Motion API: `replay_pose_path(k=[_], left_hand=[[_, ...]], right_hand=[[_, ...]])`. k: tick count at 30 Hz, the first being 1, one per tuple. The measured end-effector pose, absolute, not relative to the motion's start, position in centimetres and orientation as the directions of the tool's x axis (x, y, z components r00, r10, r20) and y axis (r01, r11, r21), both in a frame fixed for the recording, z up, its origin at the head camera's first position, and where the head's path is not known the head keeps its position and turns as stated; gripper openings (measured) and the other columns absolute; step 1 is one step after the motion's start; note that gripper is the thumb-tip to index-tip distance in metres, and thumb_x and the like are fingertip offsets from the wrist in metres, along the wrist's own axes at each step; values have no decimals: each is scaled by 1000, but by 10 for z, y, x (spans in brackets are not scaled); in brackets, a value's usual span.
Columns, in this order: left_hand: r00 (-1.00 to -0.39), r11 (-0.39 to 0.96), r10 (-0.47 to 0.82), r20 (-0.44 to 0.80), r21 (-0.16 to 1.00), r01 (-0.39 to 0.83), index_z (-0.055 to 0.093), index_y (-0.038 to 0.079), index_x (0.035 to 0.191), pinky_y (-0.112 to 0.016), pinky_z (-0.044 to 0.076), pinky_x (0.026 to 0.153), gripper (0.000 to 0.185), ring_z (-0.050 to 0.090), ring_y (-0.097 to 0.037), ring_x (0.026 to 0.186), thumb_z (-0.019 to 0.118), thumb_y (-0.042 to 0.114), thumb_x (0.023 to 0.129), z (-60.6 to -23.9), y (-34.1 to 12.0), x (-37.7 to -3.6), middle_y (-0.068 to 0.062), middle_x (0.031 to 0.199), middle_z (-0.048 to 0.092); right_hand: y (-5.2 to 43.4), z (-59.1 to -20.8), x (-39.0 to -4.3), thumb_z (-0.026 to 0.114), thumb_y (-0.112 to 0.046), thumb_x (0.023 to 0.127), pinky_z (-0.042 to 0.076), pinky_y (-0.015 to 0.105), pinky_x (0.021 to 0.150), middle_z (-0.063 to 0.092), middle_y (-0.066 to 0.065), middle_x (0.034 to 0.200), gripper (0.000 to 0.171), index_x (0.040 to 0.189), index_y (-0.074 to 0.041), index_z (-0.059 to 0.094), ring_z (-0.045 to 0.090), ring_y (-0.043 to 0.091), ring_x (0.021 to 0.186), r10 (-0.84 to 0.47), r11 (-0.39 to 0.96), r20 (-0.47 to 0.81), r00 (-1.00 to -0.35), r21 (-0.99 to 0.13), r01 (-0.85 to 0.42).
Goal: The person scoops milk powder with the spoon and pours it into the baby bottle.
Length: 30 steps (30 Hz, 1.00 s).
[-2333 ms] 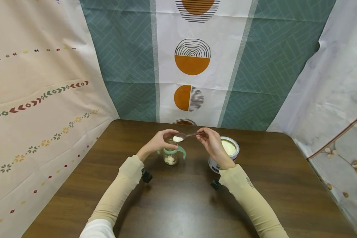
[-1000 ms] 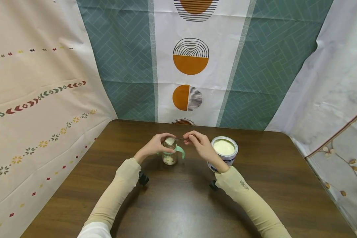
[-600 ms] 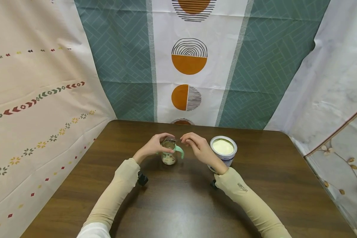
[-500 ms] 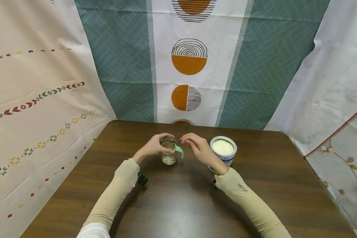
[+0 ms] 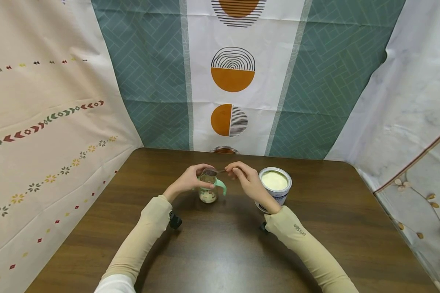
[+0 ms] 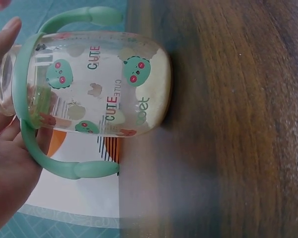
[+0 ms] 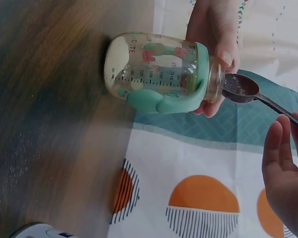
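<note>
A clear baby bottle (image 5: pixel 207 197) with a mint-green two-handled collar stands upright on the table. My left hand (image 5: pixel 190 178) grips it by the neck, thumb and fingers on either side. White powder (image 6: pixel 156 89) lies in the bottom of the bottle, as the left wrist view shows. My right hand (image 5: pixel 246 178) pinches the thin handle of a dark measuring spoon (image 7: pixel 241 88). The spoon's bowl sits right at the bottle's mouth, with only traces of powder in it.
An uncovered can (image 5: pixel 281 198) of pale powder stands just right of my right hand, partly hidden by that forearm. The brown wooden table (image 5: pixel 220 244) carries everything. Behind it hangs a patterned curtain (image 5: pixel 161 81), with cloth on both sides.
The spoon, heaped with powder beside the bottle's mouth, moved left over it and tipped its powder in. Its bowl has since turned back up, nearly bare. The left hand stayed on the neck.
</note>
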<state>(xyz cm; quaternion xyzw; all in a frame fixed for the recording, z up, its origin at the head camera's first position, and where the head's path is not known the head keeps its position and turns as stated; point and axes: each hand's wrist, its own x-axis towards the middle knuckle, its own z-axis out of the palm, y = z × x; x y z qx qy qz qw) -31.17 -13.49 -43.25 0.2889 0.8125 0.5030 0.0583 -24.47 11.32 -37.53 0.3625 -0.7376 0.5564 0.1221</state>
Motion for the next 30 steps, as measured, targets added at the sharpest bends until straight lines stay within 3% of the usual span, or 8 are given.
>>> replay_pose_path(k=[5,12,20,21,28,30], left_hand=[[-829,318,525,194,858,402,60,9,127,-37,51,94,60,63,-21,110,85,20,74,-433,-135,-312,-6,118,67],[-835,320,516,192,861,396,59,9,128,-38,51,94,61,63,-21,110,85,19,74,-429,-133,-311,-6,120,65],[-817,247,533,222,882,401,58,10,128,-30,51,93,58,62,-24,110,83,12,76,-421,-128,-312,-11,121,64],[-814,237,537,222,886,399,57,7,129,-32,51,95,58,62,-25,111,82,9,76,-417,-127,-309,-13,122,64],[-808,188,542,230,904,384,53,-4,131,-54,45,100,60,61,-30,111,79,1,77,-397,-122,-297,-21,123,62],[-808,182,541,234,905,384,52,-5,131,-56,44,100,61,60,-32,112,79,1,77,-395,-121,-297,-22,124,61]], right_hand=[[112,-376,-245,40,2,101,56,44,75,62,32,104,23,106,14,60,61,4,85,-376,91,532,-759,-794,-602],[112,-386,-254,38,1,102,58,41,73,61,34,103,25,107,14,59,63,40,85,-307,20,527,-793,-829,-559],[114,-402,-269,41,-16,104,59,37,79,64,27,109,32,109,8,61,69,9,84,-201,5,459,-865,-883,-470],[114,-402,-269,41,-17,104,59,35,79,62,29,111,32,110,9,60,68,8,84,-191,-20,444,-875,-893,-449],[114,-401,-269,41,-17,105,58,22,76,65,0,101,35,110,14,54,68,8,83,-132,-213,329,-935,-931,-297],[115,-400,-269,40,-17,105,57,19,76,65,3,101,34,110,13,54,68,8,83,-119,-257,295,-948,-931,-258]])
